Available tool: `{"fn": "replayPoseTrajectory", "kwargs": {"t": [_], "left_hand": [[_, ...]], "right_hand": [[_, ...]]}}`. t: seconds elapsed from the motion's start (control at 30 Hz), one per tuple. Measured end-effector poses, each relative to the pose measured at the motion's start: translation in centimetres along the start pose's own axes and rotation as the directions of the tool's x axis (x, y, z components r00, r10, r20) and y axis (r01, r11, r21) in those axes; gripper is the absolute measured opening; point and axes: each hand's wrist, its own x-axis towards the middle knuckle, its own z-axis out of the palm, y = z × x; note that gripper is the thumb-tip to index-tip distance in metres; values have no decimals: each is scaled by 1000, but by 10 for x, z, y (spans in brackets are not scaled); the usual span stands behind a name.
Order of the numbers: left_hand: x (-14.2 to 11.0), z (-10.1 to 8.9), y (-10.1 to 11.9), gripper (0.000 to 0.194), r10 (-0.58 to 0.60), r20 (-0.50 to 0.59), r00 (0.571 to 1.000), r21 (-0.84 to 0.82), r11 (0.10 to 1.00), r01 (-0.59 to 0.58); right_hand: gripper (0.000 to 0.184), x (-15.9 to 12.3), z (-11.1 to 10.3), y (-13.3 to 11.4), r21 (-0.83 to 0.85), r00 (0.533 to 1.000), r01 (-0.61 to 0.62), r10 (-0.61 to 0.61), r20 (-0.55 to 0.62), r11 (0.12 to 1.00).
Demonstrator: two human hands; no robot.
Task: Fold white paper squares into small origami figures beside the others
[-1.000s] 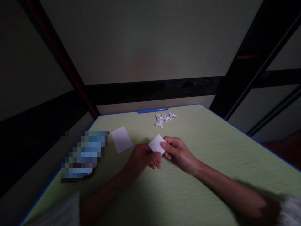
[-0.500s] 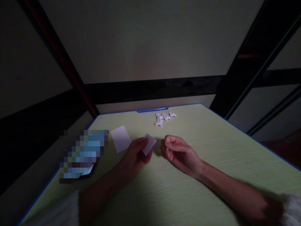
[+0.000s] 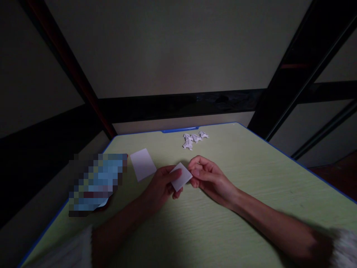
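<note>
A small folded square of white paper (image 3: 182,179) is pinched in my left hand (image 3: 163,184), the thumb lying flat on its upper face and the fingers beneath. My right hand (image 3: 210,178) is curled at the paper's right corner, thumb and index finger closed on that corner. Beyond the hands lie several small folded white paper figures (image 3: 192,139), grouped near the far edge. To the left of my left hand rests a flat white stack or sheet of paper (image 3: 143,164), partly behind the wrist.
The pale green table (image 3: 251,163) has a blue rim and a blue handle (image 3: 180,130) at its far edge. A phone or tablet-like device (image 3: 104,182), its screen blurred out, lies at the left. Dark-framed cabinet panels (image 3: 178,56) rise behind the table.
My left hand has brought the folded paper to the right and turned it flatter. My right hand has moved slightly left, and its fingertips now meet the paper's corner.
</note>
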Motion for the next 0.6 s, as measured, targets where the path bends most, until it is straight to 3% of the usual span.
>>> {"fn": "replayPoseTrajectory", "kwargs": {"t": [0.13, 0.23, 0.3, 0.43, 0.53, 0.6], "left_hand": [[0, -1, -1, 26, -23, 44, 999, 62, 998, 20], [-1, 0, 0, 28, 6, 20, 1000, 129, 992, -8], [-2, 2, 1, 28, 6, 25, 1000, 205, 979, -11], [-4, 6, 0, 27, 9, 78, 997, 341, 939, -35], [-5, 9, -1, 28, 34, 60, 998, 394, 917, -55], [-6, 10, -2, 29, 38, 49, 998, 406, 912, -55]], "right_hand": [[6, 1, -4, -2, 149, 996, -81, 84, -11, 985], [9, 3, -9, -6, 293, 990, -36, 73, -117, 955], [10, 4, -11, -6, 287, 988, -33, 74, -135, 958], [23, 1, -4, -1, -43, 997, -64, 65, 29, 997], [25, -2, 2, 3, -343, 990, -28, 73, 119, 939], [26, -3, 4, 4, -431, 985, 1, 75, 158, 902]]}}
